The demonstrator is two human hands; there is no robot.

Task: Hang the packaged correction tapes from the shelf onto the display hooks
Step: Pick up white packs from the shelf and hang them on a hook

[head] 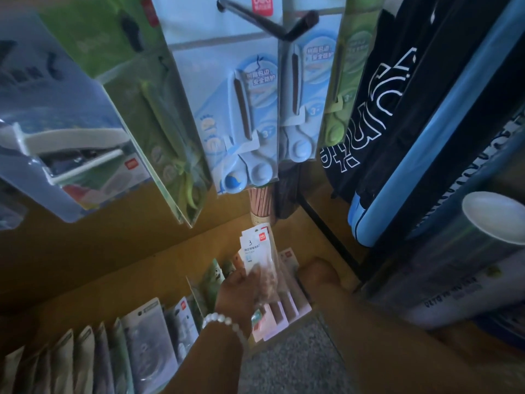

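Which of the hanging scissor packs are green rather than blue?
The green scissors pack left of the two blue scissors packs, and the narrower green pack to their right. The blue pair hangs between them, beneath the dark hook.

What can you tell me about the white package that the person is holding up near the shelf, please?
The white package is a flat, glossy carded pack with a red logo square at its top corner, a handwritten "3" and small printed text. It looks like several packs stacked together. It stands roughly upright, tilted slightly, above the shelf's row of packs. The left hand, wearing a bead bracelet, grips its lower end; the lower part is clear plastic.
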